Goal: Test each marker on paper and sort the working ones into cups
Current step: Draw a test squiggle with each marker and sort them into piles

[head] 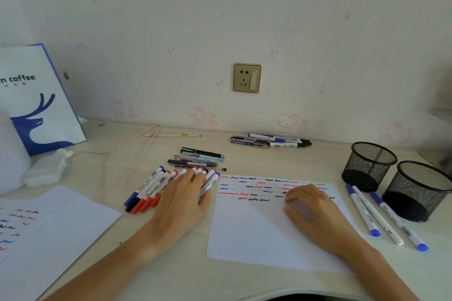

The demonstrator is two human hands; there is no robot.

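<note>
- Left hand (185, 194): flat, fingers straight, palm down on the row of white-barrelled markers with red, blue and black caps (149, 189), left of the test sheet. Covers the right part of the row; not curled round any marker.
- Right hand (309, 205): rests on the white test sheet of paper (256, 232), fingers curled loosely inward. Can't tell if it holds anything; blurred under the fingers.
- Test sheet: lies flat on the pale wooden desk (186, 273), centre-right. Top part carries rows of red, blue and black squiggles; lower part blank.
- Two black wire-mesh pen cups (369, 166): upright at right, side by side, nearer one (418, 190) just right of the far one. No markers seen through the mesh.
- Three white markers with blue caps (381, 217): lie on the desk between sheet and cups, roughly parallel, blue ends toward the near edge on two.
- Small group of dark and pastel pens (198, 157): behind the marker row, lying sideways.
- Second pile of mixed pens and markers (269, 141): near the wall, below the gold wall socket (247, 78).
- Second white sheet with squiggles (49, 230): far left on desk.
- White-and-blue paper bag with deer print (36, 100): stands at left against the wall.
- Thin pink cord (117, 151): trails across the desk at left.
</note>
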